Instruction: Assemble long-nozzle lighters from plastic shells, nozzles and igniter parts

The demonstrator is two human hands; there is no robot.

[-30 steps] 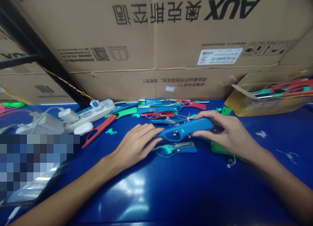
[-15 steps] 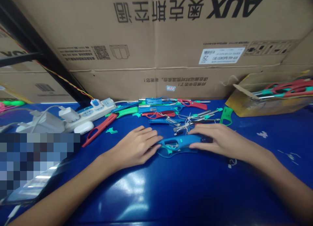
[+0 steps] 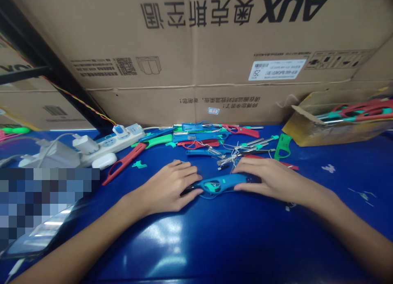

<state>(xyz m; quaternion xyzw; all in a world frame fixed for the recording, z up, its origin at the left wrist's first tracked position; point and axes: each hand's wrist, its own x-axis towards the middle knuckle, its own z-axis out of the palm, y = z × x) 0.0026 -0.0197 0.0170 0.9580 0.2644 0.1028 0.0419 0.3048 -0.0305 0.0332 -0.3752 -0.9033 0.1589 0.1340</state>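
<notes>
A blue long-neck lighter [image 3: 229,183] lies crosswise between my two hands, low over the blue table top. My left hand [image 3: 172,185] is closed around its left end, thumb below and fingers above. The dark part there is mostly hidden. My right hand [image 3: 270,174] pinches its other end between thumb and fingers. Green trigger parts [image 3: 211,187] show in the loop of the blue casing, whose two halves lie nearly flush. Just behind are a tangle of thin white wires [image 3: 235,152], a red casing [image 3: 201,143] and several blue casings [image 3: 201,135].
A power strip [image 3: 114,144] with white plugs stands at the left, near a phone [image 3: 39,231] and a red casing [image 3: 124,164]. An open carton [image 3: 307,128] of red lighters sits at the right. A large cardboard box [image 3: 172,75] walls off the back.
The two blue casing halves, spread apart before, now lie against each other. The trigger loop is nearly covered. Both hands stay in almost the same place; more of a red piece shows behind my right hand.
</notes>
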